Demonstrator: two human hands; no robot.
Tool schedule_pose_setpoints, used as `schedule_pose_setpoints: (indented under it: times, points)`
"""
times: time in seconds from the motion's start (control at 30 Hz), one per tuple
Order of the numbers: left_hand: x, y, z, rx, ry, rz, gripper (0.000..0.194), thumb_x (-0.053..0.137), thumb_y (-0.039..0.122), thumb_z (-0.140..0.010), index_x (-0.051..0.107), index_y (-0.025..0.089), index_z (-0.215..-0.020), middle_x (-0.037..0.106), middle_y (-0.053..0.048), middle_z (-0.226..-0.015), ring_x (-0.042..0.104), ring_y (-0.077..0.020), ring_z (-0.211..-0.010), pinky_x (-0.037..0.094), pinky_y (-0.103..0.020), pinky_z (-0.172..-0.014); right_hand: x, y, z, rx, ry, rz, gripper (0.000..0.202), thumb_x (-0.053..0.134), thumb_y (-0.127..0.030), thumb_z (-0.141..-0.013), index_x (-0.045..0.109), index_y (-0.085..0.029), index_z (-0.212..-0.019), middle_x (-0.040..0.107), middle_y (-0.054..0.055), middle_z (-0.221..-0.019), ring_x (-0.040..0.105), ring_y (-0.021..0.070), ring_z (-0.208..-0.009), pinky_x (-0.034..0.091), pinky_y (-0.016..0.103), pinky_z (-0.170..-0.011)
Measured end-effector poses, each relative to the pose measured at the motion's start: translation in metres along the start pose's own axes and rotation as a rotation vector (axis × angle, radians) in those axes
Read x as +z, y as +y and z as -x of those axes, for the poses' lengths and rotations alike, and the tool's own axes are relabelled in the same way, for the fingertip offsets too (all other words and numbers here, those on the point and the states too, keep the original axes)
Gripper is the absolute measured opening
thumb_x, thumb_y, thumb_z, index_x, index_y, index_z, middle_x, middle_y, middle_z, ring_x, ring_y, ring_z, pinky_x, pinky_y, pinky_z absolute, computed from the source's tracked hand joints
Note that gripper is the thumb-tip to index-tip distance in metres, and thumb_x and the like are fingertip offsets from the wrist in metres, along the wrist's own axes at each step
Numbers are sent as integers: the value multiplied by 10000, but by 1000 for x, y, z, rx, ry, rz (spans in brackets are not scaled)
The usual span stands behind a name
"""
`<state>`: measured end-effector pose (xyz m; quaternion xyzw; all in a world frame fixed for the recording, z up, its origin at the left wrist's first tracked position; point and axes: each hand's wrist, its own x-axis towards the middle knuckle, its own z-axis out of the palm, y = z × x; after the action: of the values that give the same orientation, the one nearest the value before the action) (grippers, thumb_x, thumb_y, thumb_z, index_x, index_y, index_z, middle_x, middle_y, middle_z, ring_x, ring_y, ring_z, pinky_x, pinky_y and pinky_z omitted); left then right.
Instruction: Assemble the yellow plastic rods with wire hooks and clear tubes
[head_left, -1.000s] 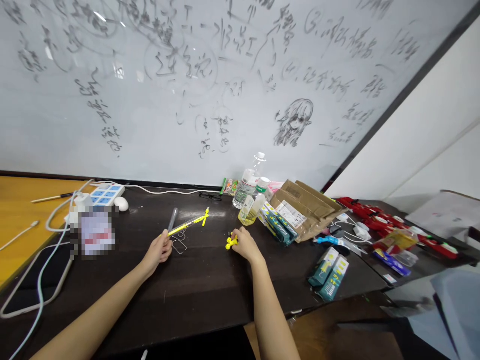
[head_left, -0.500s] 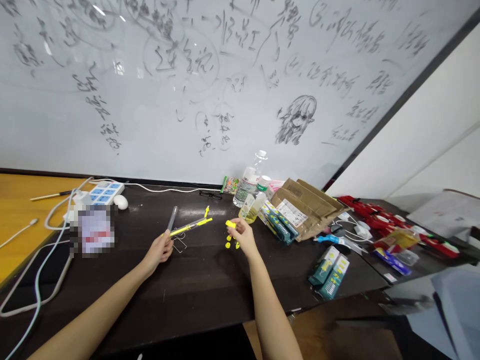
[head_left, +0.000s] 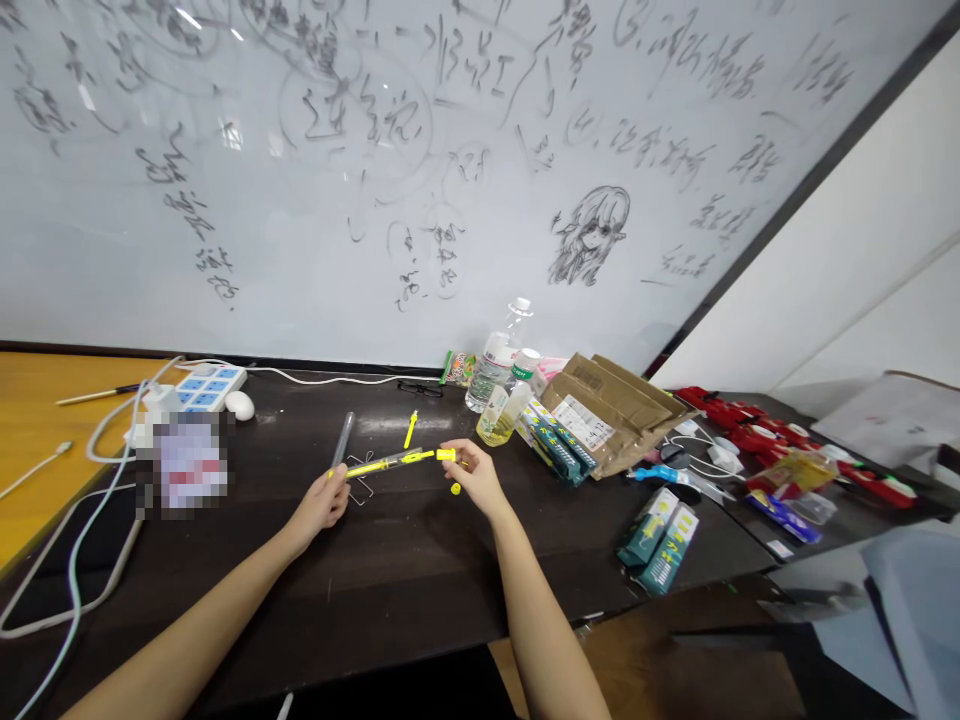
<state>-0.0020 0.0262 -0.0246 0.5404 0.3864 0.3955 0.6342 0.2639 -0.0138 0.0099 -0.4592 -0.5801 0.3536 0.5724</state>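
My left hand (head_left: 321, 500) is closed round the near end of a slim clear tube (head_left: 386, 463) with a yellow rod inside. The tube slants up to the right, its far end close to the yellow cap (head_left: 445, 455). That cap is pinched between the fingertips of my right hand (head_left: 478, 480); I cannot tell whether the two touch. Below my right fingers a small round yellow piece (head_left: 455, 489) lies on the table. Another clear tube (head_left: 344, 438) lies just beyond my left hand, near bent metal wires (head_left: 363, 488). A yellow stick-like part (head_left: 411, 429) lies behind the held tube.
On the dark table (head_left: 390, 580), a power strip (head_left: 212, 386) and a white mouse (head_left: 240, 405) are at left. Bottles (head_left: 501, 412), a cardboard package (head_left: 611, 410) and green boxes (head_left: 660, 540) stand at right. A whiteboard (head_left: 300, 250) rises behind.
My right hand has moved slightly left with the yellow cap, bringing it up to the tube's far end. The tube has swung a little lower, away from the yellow stick-like part.
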Motion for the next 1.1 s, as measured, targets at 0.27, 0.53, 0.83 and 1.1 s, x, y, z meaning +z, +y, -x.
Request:
schedule_pose_setpoints:
  times: [0.27, 0.53, 0.83, 1.1]
  points:
    - [1, -1, 0, -20, -23, -35, 512, 447, 666, -758, 260, 211, -615, 242, 108, -469, 187, -22, -334, 93, -130, -303, 1, 3, 1, 7, -58, 16, 256, 654, -293, -730, 632, -215, -973, 565, -18, -703, 524, 98, -602, 500, 236, -574]
    - [2, 0, 0, -51, -12, -59, 512, 469, 676, -725, 271, 215, -625, 245, 112, -465, 197, -26, -329, 86, -133, -305, 12, 8, 3, 10, -128, 13, 269, 640, -295, -741, 631, -226, -1001, 566, -5, -754, 528, 108, -637, 503, 245, -587]
    - [5, 5, 2, -48, -2, -58, 508, 478, 674, -711, 277, 215, -626, 255, 112, -467, 208, -26, -326, 95, -132, -301, 15, 1, 3, -22, -146, -48, 270, 538, -337, -809, 643, -253, -1042, 550, 4, -860, 563, 99, -644, 508, 255, -599]
    - [5, 6, 3, -88, 33, -51, 496, 494, 665, -707, 293, 215, -641, 252, 116, -460, 196, -24, -320, 89, -131, -302, 21, 8, 4, 31, -117, -161, 328, 651, -355, -751, 535, -240, -1036, 635, 35, -977, 634, 127, -687, 534, 284, -628]
